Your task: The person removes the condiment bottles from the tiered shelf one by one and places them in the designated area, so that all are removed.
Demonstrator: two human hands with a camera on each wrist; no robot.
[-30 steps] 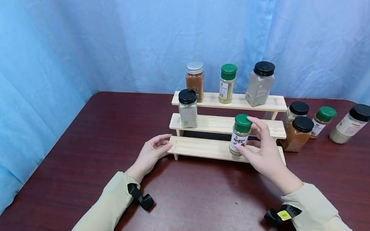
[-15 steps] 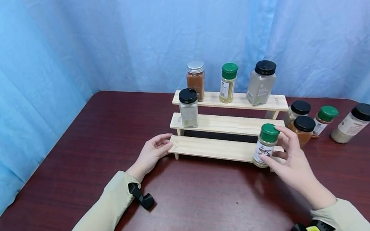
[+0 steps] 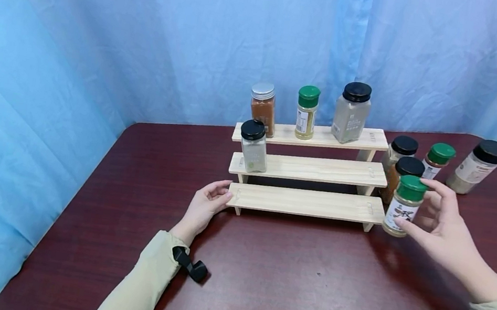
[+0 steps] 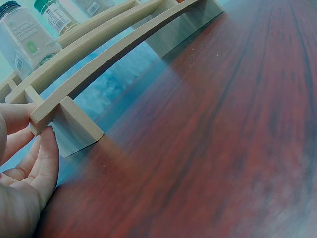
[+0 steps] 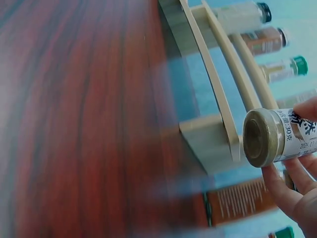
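Note:
My right hand (image 3: 439,224) grips a green-capped spice jar (image 3: 403,204) with a white label, held upright just off the right end of the lowest step of a three-step wooden rack (image 3: 304,202). The right wrist view shows the jar's base (image 5: 260,137) beside the rack's end leg (image 5: 208,141), with fingers (image 5: 290,188) around its body. My left hand (image 3: 205,204) rests against the left end of the lowest step; its fingers (image 4: 37,158) touch the corner of the rack (image 4: 47,111). A black-capped jar (image 3: 253,145) stands on the middle step.
The top step carries a silver-capped brown jar (image 3: 262,108), a green-capped jar (image 3: 306,111) and a large black-capped jar (image 3: 351,112). Right of the rack stand more jars: two black-capped (image 3: 406,169), one green-capped (image 3: 436,159), one large (image 3: 478,166). Blue curtain (image 3: 105,23) surrounds the dark wooden table (image 3: 288,282).
My right hand has carried the green-capped jar rightward from the lowest step, past the rack's right end. The left hand has stayed put.

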